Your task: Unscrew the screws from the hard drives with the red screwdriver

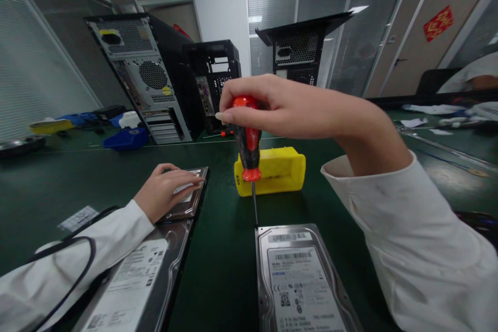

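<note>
My right hand grips the red and black handle of a screwdriver from above. Its shaft points down, and the tip meets the far left corner of a silver hard drive with a Samsung label. My left hand lies with fingers stretched out on another hard drive, partly covering it. Closer to me, a larger hard drive with a white label sits end to end with that one, partly under my left sleeve. A yellow plastic bin lies just beyond the screwdriver.
Computer cases stand at the back of the green table. A blue bin is at the back left, and a clear plastic bag lies left of my left arm. Another person's sleeve shows at far right.
</note>
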### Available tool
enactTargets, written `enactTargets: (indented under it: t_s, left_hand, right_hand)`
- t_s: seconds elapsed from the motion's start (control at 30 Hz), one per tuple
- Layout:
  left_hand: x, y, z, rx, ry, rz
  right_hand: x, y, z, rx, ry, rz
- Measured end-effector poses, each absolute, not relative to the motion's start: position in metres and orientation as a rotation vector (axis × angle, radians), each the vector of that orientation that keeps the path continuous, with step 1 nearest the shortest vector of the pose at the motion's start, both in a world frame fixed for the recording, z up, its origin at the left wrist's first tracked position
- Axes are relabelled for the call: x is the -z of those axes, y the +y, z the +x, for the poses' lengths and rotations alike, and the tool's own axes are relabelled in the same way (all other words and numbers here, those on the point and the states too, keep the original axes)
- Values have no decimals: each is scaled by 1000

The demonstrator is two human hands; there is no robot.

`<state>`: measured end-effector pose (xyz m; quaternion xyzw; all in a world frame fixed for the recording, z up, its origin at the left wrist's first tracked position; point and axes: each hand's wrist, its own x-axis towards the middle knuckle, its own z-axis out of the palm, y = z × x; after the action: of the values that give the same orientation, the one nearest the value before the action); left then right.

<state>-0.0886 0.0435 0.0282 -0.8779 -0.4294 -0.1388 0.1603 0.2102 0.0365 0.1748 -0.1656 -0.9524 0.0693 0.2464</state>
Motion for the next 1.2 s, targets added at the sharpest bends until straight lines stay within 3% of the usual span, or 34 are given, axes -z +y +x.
enactTargets:
  t_s: [0.83,1.2]
  left_hand:
    - [-37,35,-79,361,-1227,-2457]
    - [-44,-8,5,849,-1513,-2941]
  right_hand:
    - [-175,34,211,-176,-2601,-477]
    - [-178,26,210,-66,-2584,-553]
